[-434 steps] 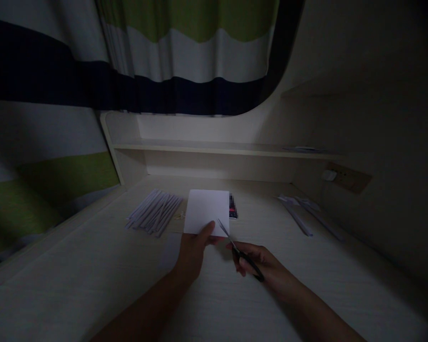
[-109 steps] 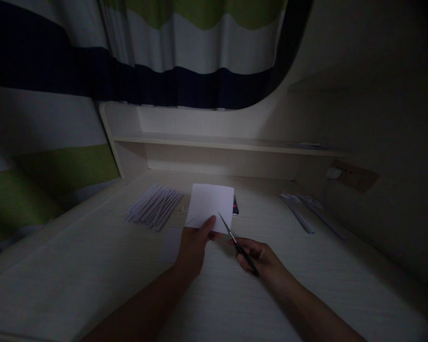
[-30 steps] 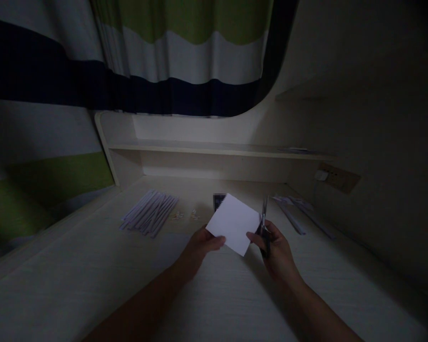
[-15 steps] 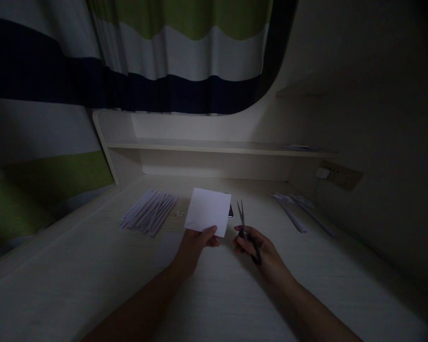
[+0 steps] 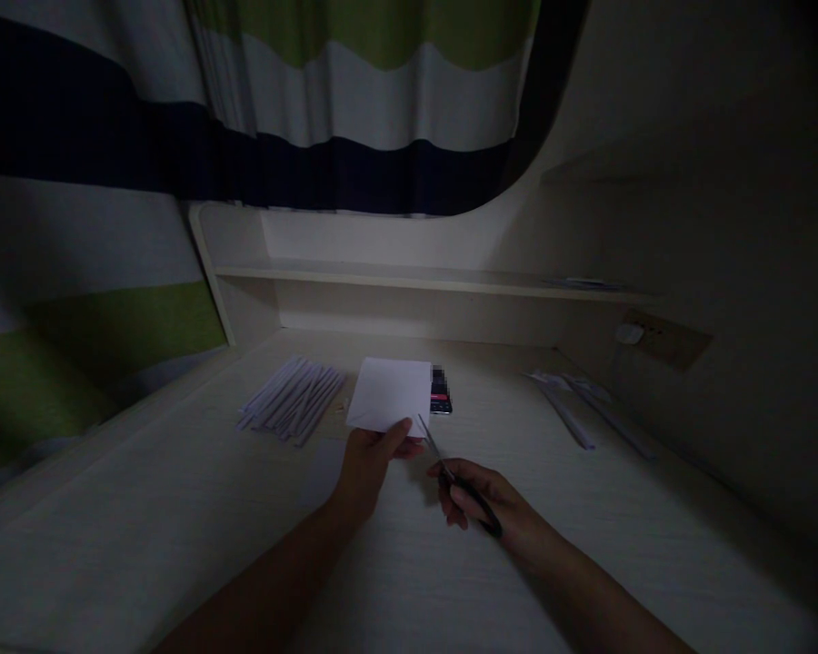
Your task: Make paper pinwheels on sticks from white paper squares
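A square white sheet of paper [image 5: 392, 391] is pinched along its near edge by my left hand [image 5: 380, 450], thumb on top and fingers beneath. My right hand [image 5: 473, 495] grips black-handled scissors [image 5: 469, 498], with some fingers around the handles. The scissor tips point up and left and reach the paper's near right corner; whether they touch it I cannot tell. Partly covered by the paper, a phone [image 5: 441, 395] with a lit screen lies behind it. Under my left wrist, another pale sheet [image 5: 322, 472] rests on the desk.
Several rolled or folded paper strips [image 5: 292, 400] form a pile at the left, with small scraps [image 5: 342, 406] beside it. More long paper strips [image 5: 565, 413] lie at the right. A shelf [image 5: 409, 277] runs along the back, and a plug [image 5: 629, 334] sits in the right wall.
The scissors have swung left and their tips have come to the paper's corner; their blades look closer together. The paper has shifted slightly left, and more of the phone shows.
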### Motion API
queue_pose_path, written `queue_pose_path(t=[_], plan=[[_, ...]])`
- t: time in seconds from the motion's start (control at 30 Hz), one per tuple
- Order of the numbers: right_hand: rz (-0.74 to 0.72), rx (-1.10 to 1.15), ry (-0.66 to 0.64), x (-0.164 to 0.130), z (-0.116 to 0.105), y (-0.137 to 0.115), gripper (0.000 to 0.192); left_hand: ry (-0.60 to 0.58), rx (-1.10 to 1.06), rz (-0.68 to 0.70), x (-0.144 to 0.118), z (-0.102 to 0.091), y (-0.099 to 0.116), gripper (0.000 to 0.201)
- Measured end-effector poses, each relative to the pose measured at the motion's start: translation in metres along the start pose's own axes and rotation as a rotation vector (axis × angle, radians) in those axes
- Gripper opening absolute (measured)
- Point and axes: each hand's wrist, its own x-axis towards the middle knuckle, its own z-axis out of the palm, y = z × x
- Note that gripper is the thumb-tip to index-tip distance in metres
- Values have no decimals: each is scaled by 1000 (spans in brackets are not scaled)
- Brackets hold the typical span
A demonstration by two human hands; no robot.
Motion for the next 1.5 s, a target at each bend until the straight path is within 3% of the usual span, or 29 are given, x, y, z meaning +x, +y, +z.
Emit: queue_pose_path(t=[1.5], plan=[[-19, 3, -11, -1, 3, -3, 45, -32, 31, -17, -6, 5, 4, 21]])
